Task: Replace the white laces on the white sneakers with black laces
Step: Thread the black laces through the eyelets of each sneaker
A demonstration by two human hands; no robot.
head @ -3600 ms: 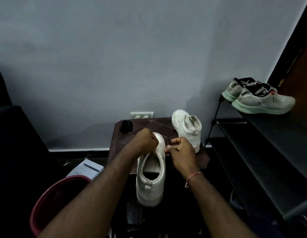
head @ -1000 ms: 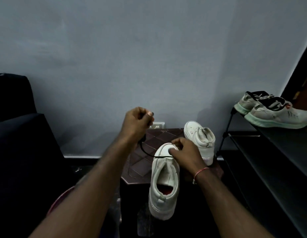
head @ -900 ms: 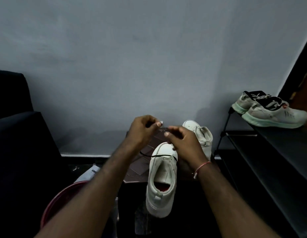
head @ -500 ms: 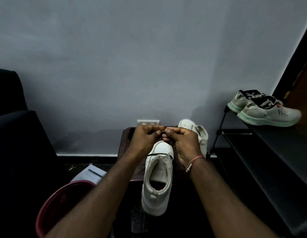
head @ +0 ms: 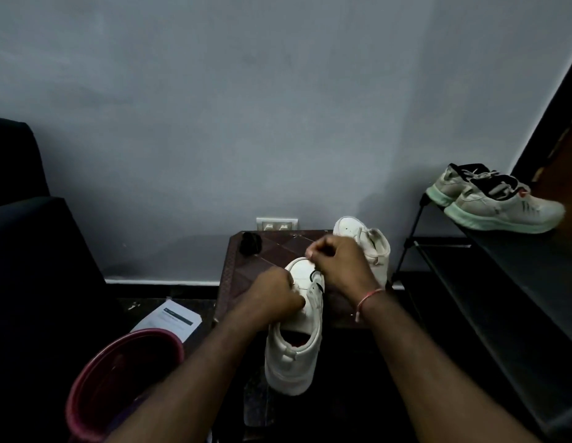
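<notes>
The dark patterned table (head: 272, 251) carries the work. The near white sneaker (head: 294, 356) lies with its toe on the table and its heel overhanging toward the person, which I judge keeps the eyelets within reach of both hands. The left hand (head: 278, 295) has its fingers curled against the left eyelet row and grips the upper there. Whether it also pinches a lace end is hidden. The right hand (head: 339, 266) is raised over the toe with its fingertips pinched together, apparently drawing the black lace (head: 316, 276) taut. Only the lowest eyelets show lace, so lacing is judged early. Around it are a shoe rack (head: 502, 282) bearing 2 running shoes (head: 502, 206), a maroon basin (head: 124, 362), the 2nd white sneaker (head: 371, 247) unlaced just behind the right hand, a paper (head: 169, 321) and a black bundle (head: 250, 243). Nothing obstructs the hands.
</notes>
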